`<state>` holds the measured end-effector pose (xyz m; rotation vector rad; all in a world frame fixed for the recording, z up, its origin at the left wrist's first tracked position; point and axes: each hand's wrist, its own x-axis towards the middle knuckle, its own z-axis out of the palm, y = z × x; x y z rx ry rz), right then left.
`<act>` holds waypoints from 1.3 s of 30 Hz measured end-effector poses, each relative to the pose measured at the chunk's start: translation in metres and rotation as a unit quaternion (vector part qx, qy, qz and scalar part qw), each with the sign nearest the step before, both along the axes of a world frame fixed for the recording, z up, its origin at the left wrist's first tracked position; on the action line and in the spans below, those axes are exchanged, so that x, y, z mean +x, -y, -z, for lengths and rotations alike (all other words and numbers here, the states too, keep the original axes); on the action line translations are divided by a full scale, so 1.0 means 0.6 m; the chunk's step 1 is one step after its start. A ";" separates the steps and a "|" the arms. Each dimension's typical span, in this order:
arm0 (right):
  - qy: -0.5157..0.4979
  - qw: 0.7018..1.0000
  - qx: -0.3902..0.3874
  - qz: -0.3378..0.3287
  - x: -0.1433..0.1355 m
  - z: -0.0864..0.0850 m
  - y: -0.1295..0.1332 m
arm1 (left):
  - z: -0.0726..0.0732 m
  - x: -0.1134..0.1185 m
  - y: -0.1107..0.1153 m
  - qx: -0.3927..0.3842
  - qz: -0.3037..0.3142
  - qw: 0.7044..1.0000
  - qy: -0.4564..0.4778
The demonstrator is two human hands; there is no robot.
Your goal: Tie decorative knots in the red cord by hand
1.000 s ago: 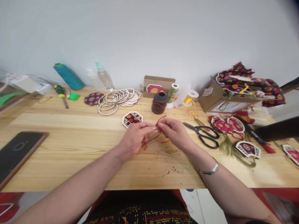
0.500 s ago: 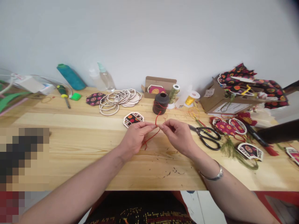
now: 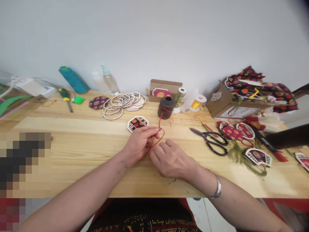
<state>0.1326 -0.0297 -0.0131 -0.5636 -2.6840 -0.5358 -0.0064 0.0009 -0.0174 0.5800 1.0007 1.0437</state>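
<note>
A red cord forms a loop between my hands and runs up toward the dark thread cone behind them. Thumb and fingertips of my left hand pinch the cord at the top of the loop. Lower and to the right, my right hand is closed, back of the hand up, with its fingertips at the cord's lower strands; the exact grip is hidden. A white-framed ornament with patterned fabric lies just beyond my left hand.
Black-handled scissors lie right of my hands. Farther right are fabric ornaments and a cardboard box heaped with cloth. Pale cut-out frames, a teal thread cone and a screwdriver lie at the back left.
My right hand has moved down and left from the cord's top to its lower strands, turning palm down. My left hand keeps its pinch, nearly in place. The scissors' blades are now uncovered.
</note>
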 end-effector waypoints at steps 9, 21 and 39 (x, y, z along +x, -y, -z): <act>-0.431 0.845 -0.315 0.016 0.023 -0.017 -0.027 | -0.006 0.004 0.002 0.006 -0.004 1.000 0.010; -0.520 0.438 -0.727 0.095 0.021 0.001 -0.060 | 0.001 0.006 0.005 0.049 0.028 0.995 -0.081; -0.527 0.527 -0.643 0.177 0.022 0.002 -0.068 | 0.001 0.007 0.009 0.100 0.052 0.978 -0.177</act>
